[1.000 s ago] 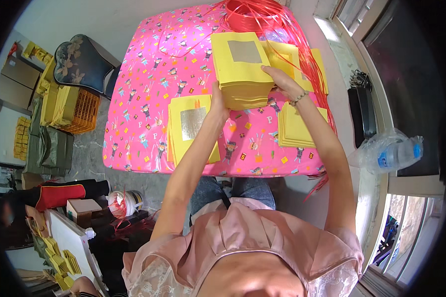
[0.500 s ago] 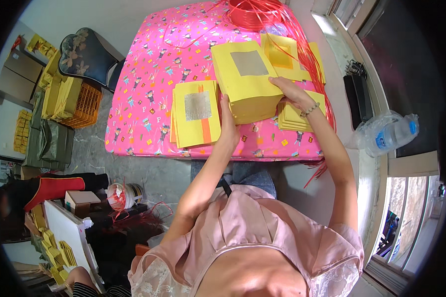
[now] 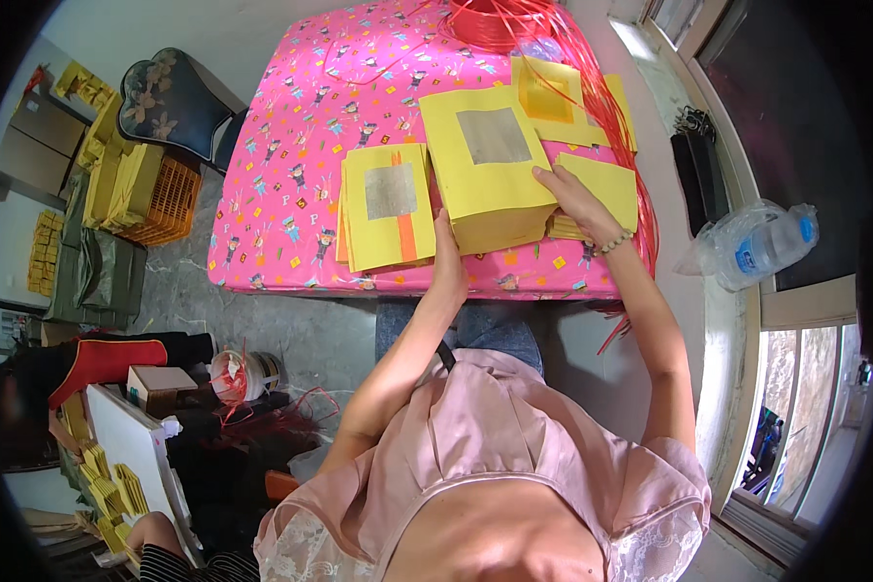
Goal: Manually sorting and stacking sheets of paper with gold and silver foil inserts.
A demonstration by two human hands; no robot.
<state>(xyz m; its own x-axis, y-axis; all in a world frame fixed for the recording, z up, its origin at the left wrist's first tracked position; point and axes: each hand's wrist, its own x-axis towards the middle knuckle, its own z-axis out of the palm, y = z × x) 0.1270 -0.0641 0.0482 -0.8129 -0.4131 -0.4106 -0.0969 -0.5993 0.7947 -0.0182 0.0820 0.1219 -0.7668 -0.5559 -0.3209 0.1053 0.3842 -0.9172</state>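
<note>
A tall stack of yellow paper [image 3: 500, 199], its top sheet bearing a silver-grey square, stands at the near part of the table with its front side facing me. My left hand [image 3: 448, 260] presses against its left side, fingers pointing away from me. At the right edge, my right hand [image 3: 574, 202] grips the stack with the thumb near its top. Left of it lies a lower pile of yellow sheets [image 3: 371, 233] with a silver square and an orange stripe. Another yellow pile [image 3: 606, 186] lies beneath my right hand and wrist.
The table has a pink patterned cover [image 3: 291, 194]. Red plastic strands [image 3: 606, 107] hang along its right side from a red coil [image 3: 495, 27]. More yellow paper [image 3: 553, 92] lies behind the stack. A clear bottle [image 3: 761, 257] is on the sill; a chair [image 3: 170, 102] stands left.
The stack has tilted less and come down slightly toward the table, with both hands still on it. My right hand has shifted a little nearer along its right edge.
</note>
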